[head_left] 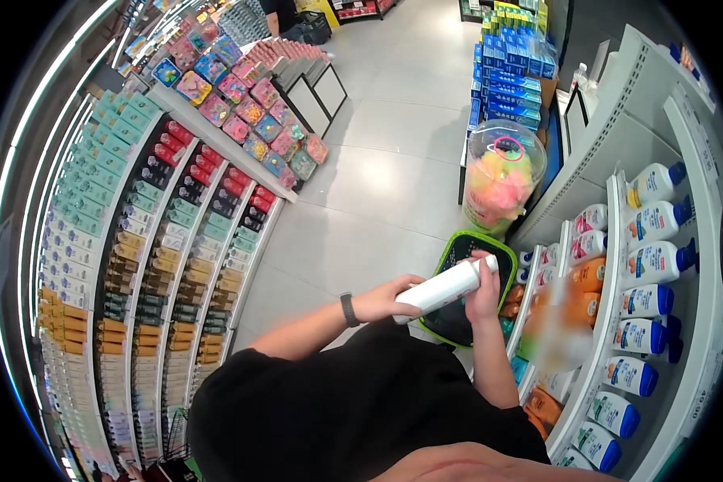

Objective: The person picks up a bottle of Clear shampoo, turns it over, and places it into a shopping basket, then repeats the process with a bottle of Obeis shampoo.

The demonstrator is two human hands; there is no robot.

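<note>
A white bottle (446, 291) lies slantwise between my two hands, in front of my chest. My left hand (387, 300) wraps round its lower left end, a dark watch (349, 309) on that wrist. At the upper right end, my right hand (484, 291) has its fingers closed round the bottle. Any print on the bottle is too small to read. Below the bottle is a black basket with a green rim (430, 277), partly hidden by my hands and the bottle.
On the right, a shelf (612, 241) carries white bottles with blue caps (649, 300). A clear tub of colourful puffs (502, 173) stands beyond the basket, near stacked blue boxes (512, 80). Shelves of boxed goods (157, 209) line the left. Another person (281, 16) is at the far end.
</note>
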